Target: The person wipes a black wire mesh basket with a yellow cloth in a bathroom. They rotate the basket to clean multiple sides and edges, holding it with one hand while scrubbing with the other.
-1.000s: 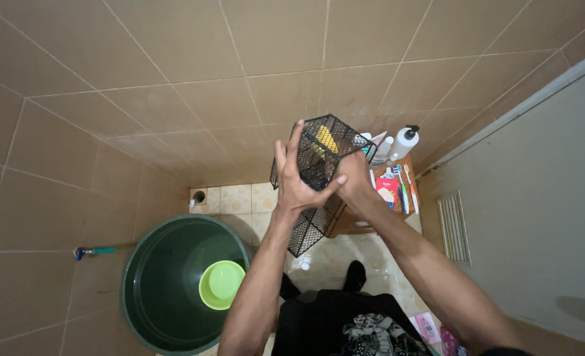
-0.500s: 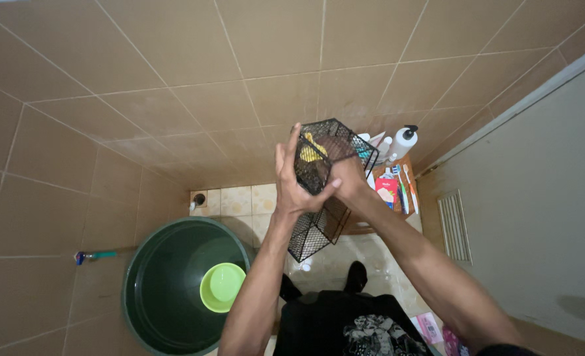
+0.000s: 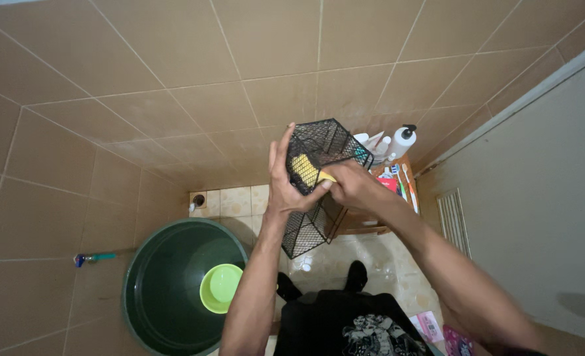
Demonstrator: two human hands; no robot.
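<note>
A black wire mesh basket (image 3: 319, 148) is held up at chest height in front of the tiled wall, tilted with its open side toward me. My left hand (image 3: 284, 184) grips its left side, thumb and fingers around the mesh. My right hand (image 3: 352, 186) presses a yellow sponge (image 3: 306, 169) against the inside of the basket. The lower part of the basket (image 3: 309, 227) hangs below my hands.
A large dark green tub (image 3: 167, 283) with a lime green bowl (image 3: 221, 287) in it stands on the floor at lower left. A small shelf (image 3: 388, 188) with a white pump bottle (image 3: 403, 140), toothbrushes and packets is behind the basket. A grey door (image 3: 536, 198) is at right.
The basket has been turned and lifted slightly. My right hand with the sponge has shifted lower inside it, and my left hand has regripped its left side.
</note>
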